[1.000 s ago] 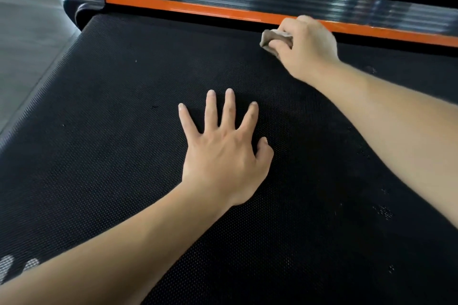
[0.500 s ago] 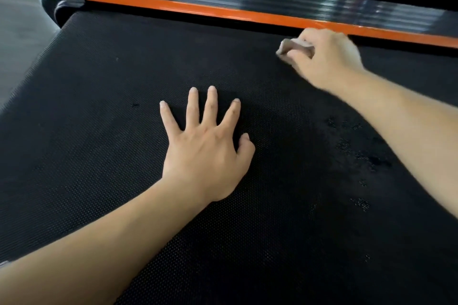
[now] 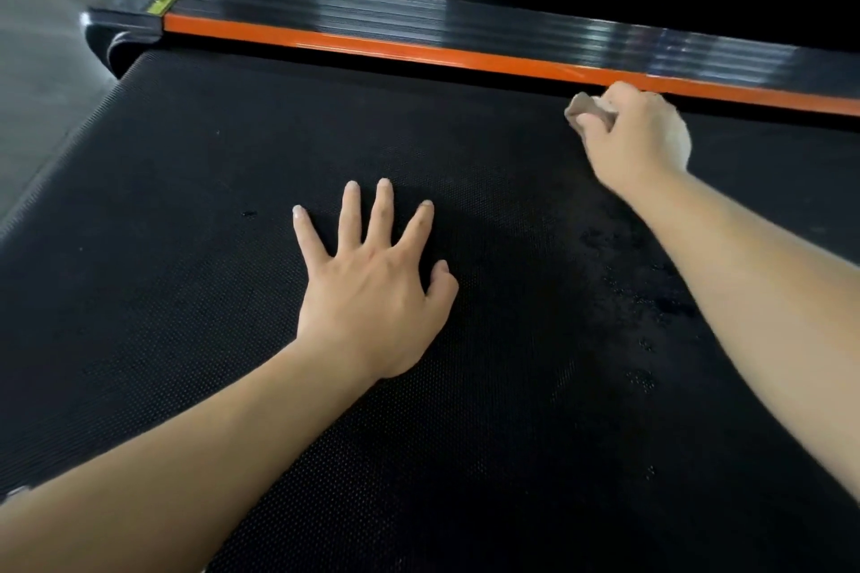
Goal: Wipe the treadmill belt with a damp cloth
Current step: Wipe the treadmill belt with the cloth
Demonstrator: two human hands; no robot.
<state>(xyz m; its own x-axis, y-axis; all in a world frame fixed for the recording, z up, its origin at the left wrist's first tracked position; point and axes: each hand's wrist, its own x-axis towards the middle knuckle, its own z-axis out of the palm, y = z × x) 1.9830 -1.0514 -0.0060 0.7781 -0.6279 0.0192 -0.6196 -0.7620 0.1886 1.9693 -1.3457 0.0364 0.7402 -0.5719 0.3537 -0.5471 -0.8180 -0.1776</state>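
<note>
While R hand (image 3: 635, 140) clamps balled cloth (image 3: 587, 108) on belt (image 3: 186, 293) just below orange rail (image 3: 419, 51), L hand (image 3: 372, 293) lies flat, fingers apart, mid-belt; press evenly w/ overlapping passes.

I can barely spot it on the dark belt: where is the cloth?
In the head view, upper right: the cloth is bunched in the right hand, on the belt just below the orange rail.
</note>
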